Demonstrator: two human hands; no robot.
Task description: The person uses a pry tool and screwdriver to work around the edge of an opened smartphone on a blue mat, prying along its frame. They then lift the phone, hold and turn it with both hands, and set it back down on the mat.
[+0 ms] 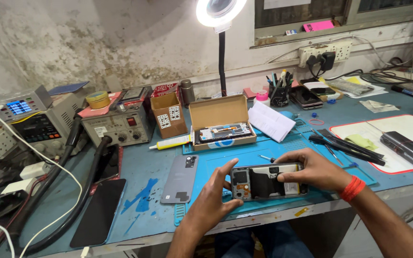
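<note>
Both hands grip the opened phone [268,181], left hand [213,200] at its camera end, right hand [311,169] over the other. Its long axis runs left-right above the bench [135,215], innards facing up.

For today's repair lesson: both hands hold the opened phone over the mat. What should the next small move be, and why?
Probably lay the phone flat on the mat. The left hand and right hand both grip it, so neither is free for the screwdriver just behind.
</note>
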